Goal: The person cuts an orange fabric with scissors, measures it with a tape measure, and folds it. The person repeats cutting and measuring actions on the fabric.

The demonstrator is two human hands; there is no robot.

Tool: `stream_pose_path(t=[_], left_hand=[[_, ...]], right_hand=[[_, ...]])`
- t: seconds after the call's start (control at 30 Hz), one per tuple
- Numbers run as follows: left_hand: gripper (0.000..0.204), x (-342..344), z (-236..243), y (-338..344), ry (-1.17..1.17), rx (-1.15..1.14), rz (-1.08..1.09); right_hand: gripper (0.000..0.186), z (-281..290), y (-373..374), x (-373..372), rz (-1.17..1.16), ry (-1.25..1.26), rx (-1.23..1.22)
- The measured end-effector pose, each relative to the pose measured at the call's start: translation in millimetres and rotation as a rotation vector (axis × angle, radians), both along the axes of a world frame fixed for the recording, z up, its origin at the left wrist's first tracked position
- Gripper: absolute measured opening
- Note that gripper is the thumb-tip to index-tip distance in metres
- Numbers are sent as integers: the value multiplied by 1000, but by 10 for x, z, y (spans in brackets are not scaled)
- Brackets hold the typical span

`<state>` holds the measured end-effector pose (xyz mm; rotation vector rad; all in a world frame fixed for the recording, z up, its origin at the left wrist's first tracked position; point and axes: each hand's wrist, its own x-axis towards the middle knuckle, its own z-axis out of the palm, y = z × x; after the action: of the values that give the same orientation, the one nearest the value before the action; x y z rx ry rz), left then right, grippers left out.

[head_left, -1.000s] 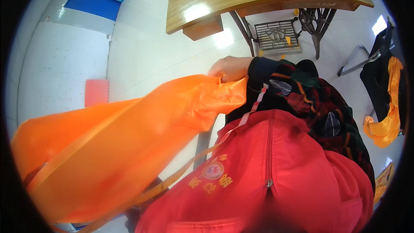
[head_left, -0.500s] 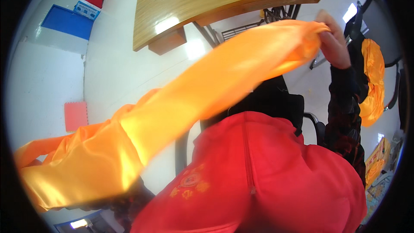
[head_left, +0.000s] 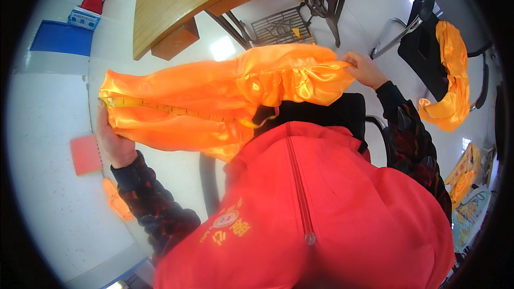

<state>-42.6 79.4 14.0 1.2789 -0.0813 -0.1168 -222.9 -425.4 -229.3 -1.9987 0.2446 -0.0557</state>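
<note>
A shiny orange satin garment [head_left: 187,85] is stretched from side to side in front of me, gathered and puckered toward its right end. At its left end, my left hand [head_left: 115,142] is closed on the edge, the fingers partly hidden behind the cloth. My right hand [head_left: 365,69] pinches the gathered right end between thumb and fingers. Along the left half of the garment lies a yellow tape measure [head_left: 184,111]. One end of it is beside my left hand; the other part curls near the garment's lower middle edge, above my red apron [head_left: 321,182].
A wooden table [head_left: 176,0] with a dark metal treadle base [head_left: 284,27] stands ahead. To the right is a black chair [head_left: 420,48] with more orange satin [head_left: 452,69] draped over it. Orange cloth [head_left: 116,199] and a pink foam mat [head_left: 85,154] lie at the left.
My left hand has come up and inward, into clear view. The garment now lies flatter and more level, showing the tape measure. My right hand has moved lower and left.
</note>
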Motion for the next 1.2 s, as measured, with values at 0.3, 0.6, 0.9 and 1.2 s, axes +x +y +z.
stream_pose_path(t=[0.3, 0.6, 0.9, 1.2], left_hand=[[36, 38, -128, -72, 71, -10, 19], [34, 97, -261, -20, 95, -44, -11], [32, 59, -259, -32, 106, -63, -28], [33, 44, -257, -10, 41, -49, -102]], right_hand=[[34, 52, 126, 71, -25, -55, -362], [32, 611, 1025, 417, 362, -336, -205], [34, 68, 2222, 703, 800, -22, -76], [22, -151, 2144, 670, 677, 55, -166]])
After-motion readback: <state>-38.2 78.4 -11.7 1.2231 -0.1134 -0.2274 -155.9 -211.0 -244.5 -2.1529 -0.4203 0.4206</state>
